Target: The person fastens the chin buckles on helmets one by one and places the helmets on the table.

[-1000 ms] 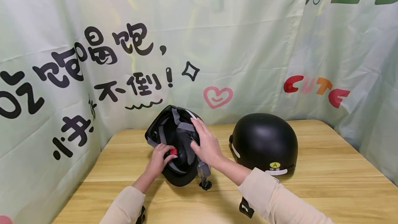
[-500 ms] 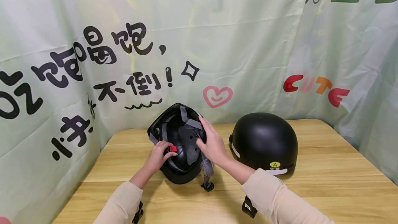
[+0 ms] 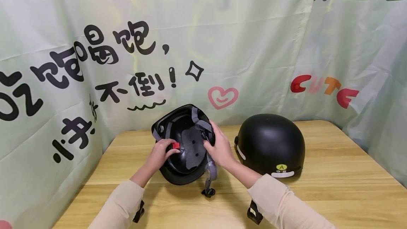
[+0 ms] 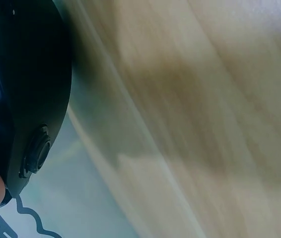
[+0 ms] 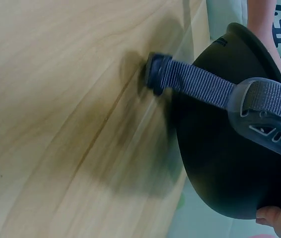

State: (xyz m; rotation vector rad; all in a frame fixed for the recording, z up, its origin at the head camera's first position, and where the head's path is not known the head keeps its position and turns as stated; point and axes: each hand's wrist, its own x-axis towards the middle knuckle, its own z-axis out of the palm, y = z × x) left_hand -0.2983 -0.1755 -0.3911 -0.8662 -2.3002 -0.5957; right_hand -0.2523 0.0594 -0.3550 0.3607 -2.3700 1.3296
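Black helmet: between the two hands, inside facing the wearer; turned further toward the head camera than a second ago and shifted slightly right, so more of its grey lining pad shows.
Red buckle: inside the helmet, pinched between left hand's thumb and fingers, as before.
Right hand: holds the opposite rim, thumb inside, fingers behind; earlier, its fingers lay straighter along that rim.
Grey strap: hangs below the right hand, ending in a dark clip.
Second helmet: on the table, right of the right hand, unmoved.
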